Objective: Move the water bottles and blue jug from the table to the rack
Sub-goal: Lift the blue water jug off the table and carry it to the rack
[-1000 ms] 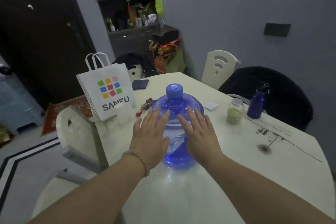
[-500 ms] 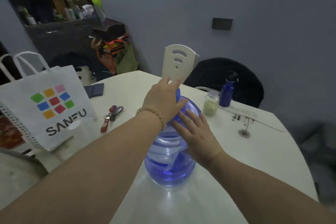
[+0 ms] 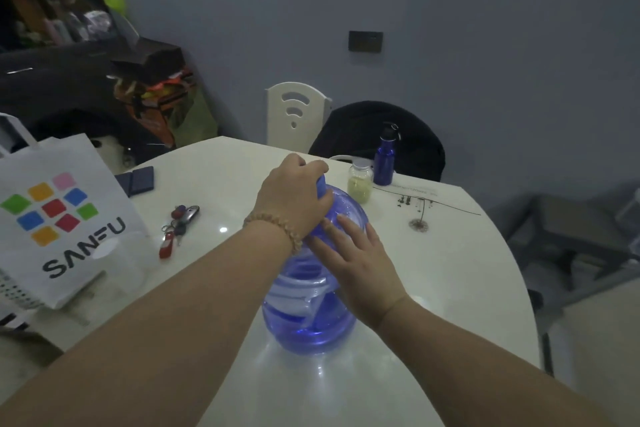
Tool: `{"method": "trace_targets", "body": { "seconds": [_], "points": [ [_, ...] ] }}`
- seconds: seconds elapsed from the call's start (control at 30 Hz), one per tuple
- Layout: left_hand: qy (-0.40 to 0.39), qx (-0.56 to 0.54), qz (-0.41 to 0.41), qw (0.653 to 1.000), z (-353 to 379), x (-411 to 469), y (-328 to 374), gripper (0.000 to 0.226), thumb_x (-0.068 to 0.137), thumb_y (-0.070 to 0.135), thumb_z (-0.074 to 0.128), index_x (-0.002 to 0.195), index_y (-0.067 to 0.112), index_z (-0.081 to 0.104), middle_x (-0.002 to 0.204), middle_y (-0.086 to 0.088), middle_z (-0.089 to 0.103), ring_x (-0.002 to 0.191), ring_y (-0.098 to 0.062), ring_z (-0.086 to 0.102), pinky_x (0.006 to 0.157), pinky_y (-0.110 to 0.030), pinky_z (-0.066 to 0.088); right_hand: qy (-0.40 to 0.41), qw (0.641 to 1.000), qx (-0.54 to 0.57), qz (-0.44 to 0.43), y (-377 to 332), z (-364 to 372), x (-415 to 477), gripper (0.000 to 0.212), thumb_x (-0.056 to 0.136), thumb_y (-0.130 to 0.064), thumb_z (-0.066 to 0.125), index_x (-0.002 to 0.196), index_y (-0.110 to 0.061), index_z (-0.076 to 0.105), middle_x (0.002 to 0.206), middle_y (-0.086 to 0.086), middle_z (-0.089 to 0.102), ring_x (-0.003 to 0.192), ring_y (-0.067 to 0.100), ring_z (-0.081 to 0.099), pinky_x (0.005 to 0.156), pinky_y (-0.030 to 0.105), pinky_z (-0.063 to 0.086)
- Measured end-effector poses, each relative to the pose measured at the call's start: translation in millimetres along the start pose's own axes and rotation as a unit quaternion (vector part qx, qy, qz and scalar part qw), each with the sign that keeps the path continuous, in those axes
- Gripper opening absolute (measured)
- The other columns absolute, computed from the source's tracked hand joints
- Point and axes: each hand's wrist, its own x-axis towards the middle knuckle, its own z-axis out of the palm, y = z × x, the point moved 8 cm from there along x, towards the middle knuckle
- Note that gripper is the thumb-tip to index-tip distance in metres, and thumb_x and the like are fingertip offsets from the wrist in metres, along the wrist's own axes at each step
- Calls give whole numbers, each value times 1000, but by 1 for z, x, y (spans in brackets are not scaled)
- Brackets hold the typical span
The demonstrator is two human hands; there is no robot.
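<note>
A translucent blue jug [image 3: 308,315] stands upright in the middle of the white table [image 3: 450,270]. My left hand [image 3: 294,198] is closed over its blue cap and neck, hiding most of the cap. My right hand [image 3: 360,260] lies flat with spread fingers against the jug's right shoulder. A dark blue metal water bottle [image 3: 384,163] with a black cap stands at the table's far edge, well beyond both hands. No rack is in sight.
A small glass jar [image 3: 360,184] of yellowish contents stands beside the blue bottle. A white SANFU paper bag [image 3: 62,218], keys [image 3: 178,225] and a dark wallet [image 3: 140,180] lie to the left. White chairs and a black garment [image 3: 377,128] stand behind the table.
My left hand has gone from the jug's side up onto the cap and closed around it. The right hand stays pressed to the jug. The view has swung right and closer.
</note>
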Motion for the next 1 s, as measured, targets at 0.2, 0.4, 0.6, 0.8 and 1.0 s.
{"method": "trace_targets", "body": {
  "seconds": [0.2, 0.4, 0.6, 0.8, 1.0],
  "points": [
    [4, 2, 2, 1000, -14, -52, 60, 41, 81, 35, 70, 119, 21, 61, 100, -6, 57, 76, -16, 46, 69, -27, 44, -6, 999, -9, -38, 9, -25, -76, 91, 62, -15, 83, 141, -25, 39, 147, 11, 41, 133, 38, 36, 99, 59, 40],
    [30, 6, -10, 999, -28, -110, 148, 39, 78, 33, 73, 113, 17, 64, 92, -7, 58, 70, -19, 51, 64, -28, 46, 39, 993, 9, -114, 35, -65, -167, 96, 60, -15, 83, 142, -24, 35, 145, 12, 43, 133, 37, 35, 101, 58, 39],
    [29, 17, -14, 999, -26, -141, 213, 43, 79, 38, 71, 118, 20, 62, 94, -6, 57, 73, -21, 56, 66, -29, 51, 28, 987, 38, -151, 67, -87, -227, 99, 68, -24, 83, 148, -26, 24, 150, 11, 35, 139, 34, 29, 102, 56, 37],
    [-7, 11, -56, 998, -31, -151, 229, 48, 83, 39, 65, 127, 24, 55, 107, -4, 54, 87, -22, 56, 79, -34, 52, 43, 982, 44, -180, 75, -97, -238, 96, 55, -18, 85, 139, -21, 38, 146, 12, 42, 136, 34, 33, 102, 57, 38],
    [-74, 135, 78, 985, -38, -136, 236, 43, 76, 51, 64, 111, 27, 63, 134, -4, 48, 133, -30, 28, 102, -47, 34, 111, 965, 73, -228, 81, -97, -233, 96, 62, -30, 86, 142, -26, 32, 152, 8, 26, 140, 41, 23, 105, 67, 27]
  ]
}}
